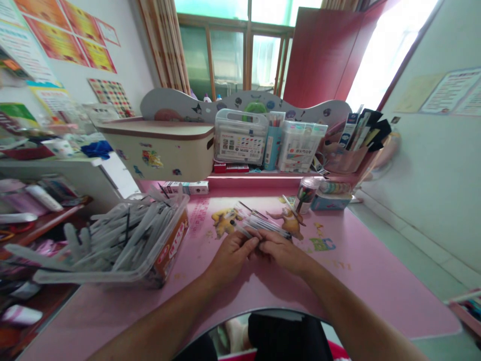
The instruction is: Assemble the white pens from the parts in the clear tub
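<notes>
Two hands, left hand (232, 250) and right hand (280, 249), both closed around one bundle of pens (259, 224) on pink desk (361, 281); one clear bin (124, 245) alongside, pens uncountable.

Daylight floods in from the window (240, 55) behind the worktop (361, 281); right of the window it blows out to white glare. Edges bend like a fisheye, and the left side looks soft, perhaps motion blur.
</notes>
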The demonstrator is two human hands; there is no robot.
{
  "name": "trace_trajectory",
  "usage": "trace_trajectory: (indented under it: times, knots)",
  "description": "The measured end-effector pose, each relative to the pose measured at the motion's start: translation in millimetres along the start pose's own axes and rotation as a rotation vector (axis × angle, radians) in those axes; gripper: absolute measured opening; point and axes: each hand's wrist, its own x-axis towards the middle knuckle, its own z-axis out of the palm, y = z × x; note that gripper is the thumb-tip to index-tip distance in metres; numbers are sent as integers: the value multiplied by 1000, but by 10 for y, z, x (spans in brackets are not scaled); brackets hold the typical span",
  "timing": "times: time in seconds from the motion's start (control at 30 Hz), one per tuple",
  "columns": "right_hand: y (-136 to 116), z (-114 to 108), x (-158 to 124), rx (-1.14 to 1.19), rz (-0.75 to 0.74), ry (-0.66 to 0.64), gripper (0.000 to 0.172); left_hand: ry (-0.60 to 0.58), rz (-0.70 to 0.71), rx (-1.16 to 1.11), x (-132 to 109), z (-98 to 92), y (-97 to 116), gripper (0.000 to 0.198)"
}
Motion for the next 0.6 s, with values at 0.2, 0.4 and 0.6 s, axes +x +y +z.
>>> trace_trajectory:
  times: [0.2,0.4,0.6]
  knots:
    - [7,52,43,146,-97,-109,28,106,-62,-77,-7,-2,-18,39]
    - [-2,100,54,149,-89,-56,34,140,-46,-51,-15,9,-3,36]
    - [39,95,53,153,-72,-30,33,128,-33,-36,-2,14,16,37]
